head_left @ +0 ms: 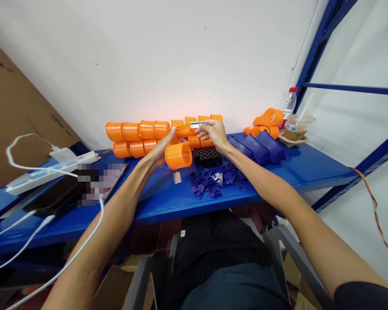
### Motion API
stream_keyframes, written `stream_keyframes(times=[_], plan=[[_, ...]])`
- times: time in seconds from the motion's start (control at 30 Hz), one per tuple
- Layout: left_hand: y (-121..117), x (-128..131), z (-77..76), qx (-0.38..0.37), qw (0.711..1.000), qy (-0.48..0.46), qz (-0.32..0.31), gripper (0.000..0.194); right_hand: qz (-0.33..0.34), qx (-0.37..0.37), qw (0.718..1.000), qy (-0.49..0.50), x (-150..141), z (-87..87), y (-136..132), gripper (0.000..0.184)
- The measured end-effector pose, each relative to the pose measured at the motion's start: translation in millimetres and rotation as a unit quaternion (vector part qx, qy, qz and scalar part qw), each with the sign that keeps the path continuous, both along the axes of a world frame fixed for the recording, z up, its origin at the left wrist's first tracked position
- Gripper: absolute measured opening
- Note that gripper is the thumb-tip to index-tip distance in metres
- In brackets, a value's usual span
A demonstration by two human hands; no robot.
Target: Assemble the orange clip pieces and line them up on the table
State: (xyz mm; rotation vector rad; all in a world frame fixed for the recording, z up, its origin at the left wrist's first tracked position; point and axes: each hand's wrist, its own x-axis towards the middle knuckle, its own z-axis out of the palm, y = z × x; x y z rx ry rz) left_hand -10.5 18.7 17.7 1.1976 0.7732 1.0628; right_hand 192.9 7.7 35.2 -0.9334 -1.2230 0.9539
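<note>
My left hand [163,150] is closed around an orange plastic part [178,156], a wide ring or cup with an arm reaching up and to the right. In my right hand [215,134] the fingers pinch a thin, flat, silvery tool [198,124], which lies along the end of that arm; its exact kind is too small to tell. Behind both hands, rows of orange cup-shaped parts [131,131] are stacked against the wall. Black short tubes [208,159] stand close together below my right hand. Small dark blue plastic pieces [198,186] are heaped in front of them.
Dark blue flat sheets [267,147] and more orange parts [267,118] lie right on the blue table [161,202]. A bottle [290,101] and a drink cup [297,128] stand beyond. Phones [56,193], cables and a power strip [51,170] occupy the left.
</note>
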Motion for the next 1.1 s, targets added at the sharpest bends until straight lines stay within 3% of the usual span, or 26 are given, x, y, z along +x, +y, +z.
stream_keyframes(times=[0.33, 0.67, 0.93, 1.1], plan=[[-1, -1, 3.0, -0.011, 1.0, -0.009, -0.006, 0.045, -0.004, 0.027, 0.999, -0.03, 1, -2.6, 4, 0.025], [-7, 0, 11.4, -0.037, 0.999, -0.011, -0.031, 0.051, -0.036, 0.075, 0.993, -0.079, -1, -2.7, 1, 0.023], [8, -4, -4.6, 0.031, 0.999, 0.0, -0.01, 0.044, -0.037, 0.072, 0.993, -0.089, 0, 0.8, -2, 0.016], [16, -7, -8.7, 0.028, 0.999, -0.006, -0.023, 0.043, -0.007, 0.034, 0.998, -0.056, 3, 2.6, 2, 0.017]])
